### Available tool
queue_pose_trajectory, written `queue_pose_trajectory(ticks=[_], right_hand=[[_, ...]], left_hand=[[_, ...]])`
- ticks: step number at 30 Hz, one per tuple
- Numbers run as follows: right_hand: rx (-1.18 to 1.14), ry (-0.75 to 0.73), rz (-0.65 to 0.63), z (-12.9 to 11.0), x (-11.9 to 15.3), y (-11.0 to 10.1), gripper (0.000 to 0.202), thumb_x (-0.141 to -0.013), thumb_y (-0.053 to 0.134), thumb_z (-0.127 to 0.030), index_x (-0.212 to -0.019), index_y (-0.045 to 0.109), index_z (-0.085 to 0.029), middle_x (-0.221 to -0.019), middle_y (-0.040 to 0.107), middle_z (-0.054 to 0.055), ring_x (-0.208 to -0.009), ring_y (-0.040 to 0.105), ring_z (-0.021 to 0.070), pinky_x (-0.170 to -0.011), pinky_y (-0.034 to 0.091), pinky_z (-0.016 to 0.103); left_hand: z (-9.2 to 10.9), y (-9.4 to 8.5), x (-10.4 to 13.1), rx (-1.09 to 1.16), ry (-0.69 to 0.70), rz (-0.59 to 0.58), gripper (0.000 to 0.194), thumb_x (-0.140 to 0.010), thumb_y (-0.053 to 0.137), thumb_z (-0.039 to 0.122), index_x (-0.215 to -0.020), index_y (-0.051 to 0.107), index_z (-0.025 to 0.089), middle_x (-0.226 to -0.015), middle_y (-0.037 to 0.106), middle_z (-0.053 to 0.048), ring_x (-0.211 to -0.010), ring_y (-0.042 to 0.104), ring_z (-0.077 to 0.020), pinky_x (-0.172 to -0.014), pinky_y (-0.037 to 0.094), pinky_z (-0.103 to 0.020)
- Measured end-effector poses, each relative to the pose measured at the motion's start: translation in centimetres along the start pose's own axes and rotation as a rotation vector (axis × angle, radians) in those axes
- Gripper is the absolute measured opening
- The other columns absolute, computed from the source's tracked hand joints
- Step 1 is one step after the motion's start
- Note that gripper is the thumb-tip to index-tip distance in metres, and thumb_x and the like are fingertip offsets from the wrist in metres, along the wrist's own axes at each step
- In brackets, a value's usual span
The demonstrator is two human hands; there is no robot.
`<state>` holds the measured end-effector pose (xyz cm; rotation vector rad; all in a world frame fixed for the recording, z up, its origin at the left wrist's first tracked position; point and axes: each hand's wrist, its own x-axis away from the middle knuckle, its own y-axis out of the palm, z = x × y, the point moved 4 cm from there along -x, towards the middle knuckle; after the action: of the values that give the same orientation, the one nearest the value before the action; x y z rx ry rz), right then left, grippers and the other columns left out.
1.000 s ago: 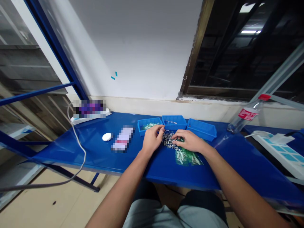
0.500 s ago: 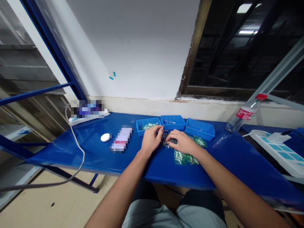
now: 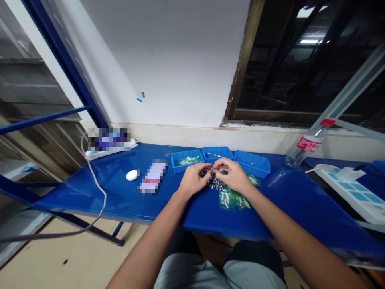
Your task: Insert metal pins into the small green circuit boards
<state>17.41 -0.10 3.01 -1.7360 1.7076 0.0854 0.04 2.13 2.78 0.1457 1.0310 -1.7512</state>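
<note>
Metal pieces (image 3: 217, 184) lay in a small heap on the blue table (image 3: 117, 188), below both hands. Half a second earlier, the right hand (image 3: 233, 174) was over this heap; now its fingertips had come to meet those of the left hand (image 3: 194, 176), so the work seemed to become two-handed. Fingers of both were curled inward, but I could not tell what they gripped. Green packets (image 3: 230, 199) lay nearer and right; three blue trays (image 3: 258, 168) stood farther.

- Apparently a small-parts workshop
- Blue workbench (image 3: 204, 210) with a pile of metal parts (image 3: 217, 184)
- Blue parts bins (image 3: 252, 170), ten to two o'clock around it
- Power strip (image 3: 357, 197), three o'clock
</note>
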Motion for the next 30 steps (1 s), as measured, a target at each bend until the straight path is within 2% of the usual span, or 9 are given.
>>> queue_pose_trajectory(ticks=[3,6,11,15,22,25,30], right_hand=[[-0.144,0.021,0.008,0.3,-0.1,0.2,0.008,-0.084,0.071,-0.025,-0.089,0.066,-0.021,-0.097,0.069,0.005,-0.088,0.069,0.0192,-0.084,0.059,0.034],[-0.196,0.055,0.003,0.6,-0.2,0.3,0.014,-0.085,0.074,-0.033,-0.088,0.068,-0.021,-0.097,0.070,0.006,-0.092,0.071,0.0204,-0.090,0.060,0.037],[-0.241,0.176,0.010,1.4,0.0,0.5,0.028,-0.081,0.080,-0.044,-0.091,0.071,-0.020,-0.093,0.076,0.007,-0.089,0.075,0.0228,-0.088,0.063,0.039],[-0.216,0.219,0.014,2.2,0.2,0.8,0.030,-0.080,0.081,-0.042,-0.095,0.069,-0.020,-0.089,0.076,0.007,-0.087,0.075,0.0224,-0.082,0.063,0.037],[-0.040,0.108,0.022,1.7,0.1,0.8,0.021,-0.086,0.070,-0.030,-0.104,0.069,-0.020,-0.093,0.072,0.006,-0.083,0.070,0.0186,-0.077,0.061,0.033],[0.043,0.050,0.035,0.9,0.0,0.5,0.019,-0.087,0.066,-0.026,-0.105,0.073,-0.020,-0.095,0.070,0.006,-0.083,0.069,0.0186,-0.075,0.060,0.032],[0.107,-0.014,0.040,0.3,0.0,0.3,0.015,-0.087,0.065,-0.022,-0.099,0.073,-0.021,-0.095,0.071,0.005,-0.081,0.069,0.0191,-0.074,0.060,0.033]], left_hand=[[-0.1,0.0,0.1,0.026,-0.022,0.002,0.024,-0.093,0.066,0.021,-0.114,0.078,0.021,-0.110,0.081,-0.005,-0.099,0.078,-0.0223,-0.091,0.061,-0.033],[-0.4,0.0,0.1,0.025,-0.046,0.024,0.024,-0.092,0.066,0.019,-0.112,0.080,0.022,-0.110,0.082,-0.004,-0.100,0.078,-0.0228,-0.092,0.062,-0.034],[-0.6,-0.1,0.2,0.000,-0.064,0.054,0.022,-0.092,0.068,0.019,-0.108,0.081,0.024,-0.108,0.082,-0.003,-0.098,0.079,-0.0231,-0.091,0.062,-0.034],[-0.5,-0.2,0.1,0.012,-0.070,0.061,0.021,-0.091,0.069,0.016,-0.106,0.081,0.024,-0.104,0.083,-0.001,-0.094,0.079,-0.0211,-0.088,0.061,-0.032],[-0.5,-0.1,-0.1,0.085,-0.060,0.042,0.015,-0.092,0.068,0.018,-0.102,0.078,0.021,-0.098,0.082,-0.001,-0.090,0.078,-0.0183,-0.084,0.059,-0.028],[0.0,-0.3,-0.1,0.053,-0.067,0.024,0.015,-0.096,0.065,0.025,-0.103,0.078,0.021,-0.097,0.082,-0.002,-0.088,0.077,-0.0191,-0.081,0.058,-0.028],[0.5,-0.4,0.1,0.031,-0.079,-0.042,0.029,-0.102,0.059,0.040,-0.108,0.081,0.022,-0.102,0.083,-0.003,-0.084,0.077,-0.0209,-0.077,0.058,-0.029]])
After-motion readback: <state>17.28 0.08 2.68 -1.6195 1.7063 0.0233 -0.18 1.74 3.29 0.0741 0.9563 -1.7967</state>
